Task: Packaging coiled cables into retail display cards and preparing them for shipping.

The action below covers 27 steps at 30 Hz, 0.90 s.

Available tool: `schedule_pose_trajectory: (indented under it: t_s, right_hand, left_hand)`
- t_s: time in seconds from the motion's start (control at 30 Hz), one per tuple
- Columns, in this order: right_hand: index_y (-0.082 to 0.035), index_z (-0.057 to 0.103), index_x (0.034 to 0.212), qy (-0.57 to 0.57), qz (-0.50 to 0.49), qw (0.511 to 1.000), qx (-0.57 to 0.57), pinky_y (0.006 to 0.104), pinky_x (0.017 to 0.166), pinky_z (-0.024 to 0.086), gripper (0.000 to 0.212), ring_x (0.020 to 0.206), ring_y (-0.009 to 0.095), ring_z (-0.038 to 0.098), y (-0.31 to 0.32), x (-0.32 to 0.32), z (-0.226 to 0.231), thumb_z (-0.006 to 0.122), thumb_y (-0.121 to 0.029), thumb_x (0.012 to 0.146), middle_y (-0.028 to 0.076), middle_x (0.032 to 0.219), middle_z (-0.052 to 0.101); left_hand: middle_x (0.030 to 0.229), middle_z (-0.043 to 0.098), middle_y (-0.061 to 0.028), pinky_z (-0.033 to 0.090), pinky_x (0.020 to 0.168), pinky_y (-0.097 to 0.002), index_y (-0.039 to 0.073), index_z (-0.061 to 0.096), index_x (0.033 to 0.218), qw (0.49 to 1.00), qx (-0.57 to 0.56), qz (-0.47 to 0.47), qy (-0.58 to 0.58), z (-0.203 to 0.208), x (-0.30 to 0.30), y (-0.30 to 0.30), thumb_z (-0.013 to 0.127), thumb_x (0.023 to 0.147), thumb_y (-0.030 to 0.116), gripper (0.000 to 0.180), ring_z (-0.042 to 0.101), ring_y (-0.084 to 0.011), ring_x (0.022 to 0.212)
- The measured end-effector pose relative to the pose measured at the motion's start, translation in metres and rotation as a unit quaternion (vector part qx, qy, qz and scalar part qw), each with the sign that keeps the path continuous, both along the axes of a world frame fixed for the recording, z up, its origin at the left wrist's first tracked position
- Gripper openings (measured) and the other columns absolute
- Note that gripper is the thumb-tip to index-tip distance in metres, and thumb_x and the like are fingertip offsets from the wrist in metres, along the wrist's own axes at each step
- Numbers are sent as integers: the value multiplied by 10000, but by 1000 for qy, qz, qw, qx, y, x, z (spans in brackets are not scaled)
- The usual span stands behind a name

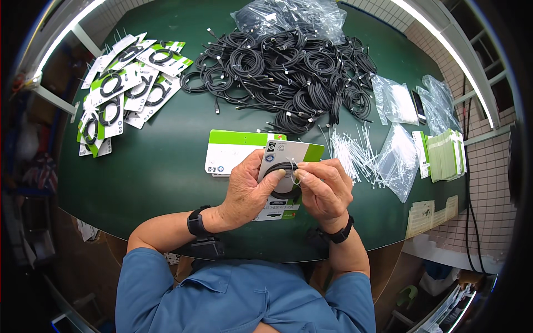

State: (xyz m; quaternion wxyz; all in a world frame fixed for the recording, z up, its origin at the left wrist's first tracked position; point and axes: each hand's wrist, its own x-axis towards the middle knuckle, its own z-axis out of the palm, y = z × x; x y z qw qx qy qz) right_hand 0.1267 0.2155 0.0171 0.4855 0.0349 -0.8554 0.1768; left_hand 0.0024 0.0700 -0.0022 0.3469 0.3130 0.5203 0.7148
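My left hand (245, 191) is closed on a white and green packaging card (298, 150), its thumb pressing a coiled black cable (284, 195) against the card's face. A thin white zip tie (293, 163) loops around the coil. The fingertips of my right hand (327, 191) pinch this tie at the coil's right side. Behind my left hand lie more white and green cards (233, 155), and another card (284, 214) shows flat below the held one.
A big heap of coiled black cables (294, 72) covers the far middle, with a clear plastic bag (294, 16) behind. Carded cables (119, 89) pile up at far left. Loose white zip ties (355, 158), plastic bags (398, 161) and a stack of cards (444, 158) lie at right.
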Motion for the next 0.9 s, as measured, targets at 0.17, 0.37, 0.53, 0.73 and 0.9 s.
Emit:
schedule_pose_trajectory:
  t_s: [0.17,0.37,0.53,0.73,0.9]
  right_hand:
    - [-65,722,1065,-36,-6,999,-19,305,609,529,222,757,235,681,2,-2,5,780,7,863,102,960,755]
    - [-53,731,1022,-59,31,995,-75,316,605,540,247,733,235,677,3,2,15,787,53,807,102,950,754]
    - [-36,730,977,-82,9,997,-8,324,589,549,258,722,244,677,-1,3,20,788,75,750,108,945,751]
    - [-27,725,981,-68,1,997,43,321,578,547,281,719,245,672,-5,1,25,782,82,728,105,936,743]
    - [-37,710,1001,-83,-9,996,23,336,580,542,302,711,240,651,0,4,23,764,48,715,79,918,709]
  left_hand:
    - [1111,723,-70,560,894,-281,-16,609,1267,999,4,-8,31,-1,1,-1,671,1002,70,285,666,-112,1000]
    - [1124,724,-74,565,891,-283,-15,604,1289,998,-6,-35,51,0,-1,-4,714,991,112,343,664,-111,1001]
    - [1104,728,-70,568,877,-278,-14,613,1288,998,-2,-17,55,-5,-1,0,744,978,138,368,666,-106,983]
    - [1075,736,-64,573,851,-269,-8,634,1264,998,7,-6,68,-2,-6,-1,753,970,133,348,671,-101,954]
    - [1053,740,-64,576,824,-267,-6,644,1241,997,19,-4,70,0,-6,2,761,960,119,330,674,-99,929]
